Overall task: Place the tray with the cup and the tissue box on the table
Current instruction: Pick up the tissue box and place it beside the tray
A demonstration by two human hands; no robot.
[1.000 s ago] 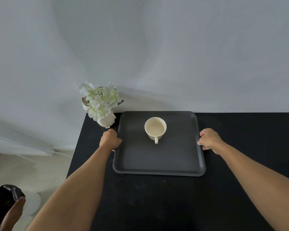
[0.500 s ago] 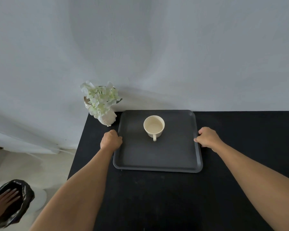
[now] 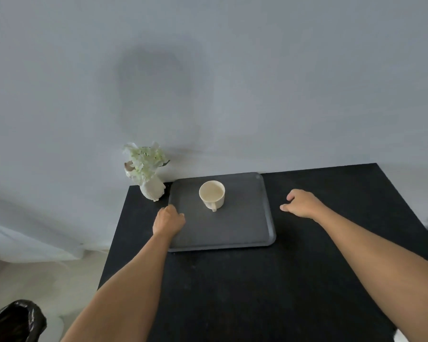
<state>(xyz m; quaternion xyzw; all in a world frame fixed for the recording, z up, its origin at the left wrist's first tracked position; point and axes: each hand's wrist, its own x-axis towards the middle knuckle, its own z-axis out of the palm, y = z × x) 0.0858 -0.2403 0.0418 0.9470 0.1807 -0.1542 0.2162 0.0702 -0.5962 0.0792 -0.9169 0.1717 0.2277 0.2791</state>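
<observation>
A dark grey tray [image 3: 235, 233] lies flat on the black table [image 3: 269, 292], near its back left corner. A cream cup [image 3: 212, 195] stands upright on the tray's far half, handle toward me. My left hand [image 3: 168, 220] rests on the tray's left rim with fingers curled over it. My right hand [image 3: 300, 203] hovers to the right of the tray, clear of its rim, fingers loosely apart and holding nothing. No tissue box is in view.
A white vase with pale flowers [image 3: 147, 172] stands at the table's back left corner, just left of the tray. A grey wall rises behind the table. A black bag [image 3: 15, 322] sits on the floor at lower left.
My right hand has let go of the tray's right rim and moved away to the right. The tray now rests on the table. The other person's hand at the black bag is gone.
</observation>
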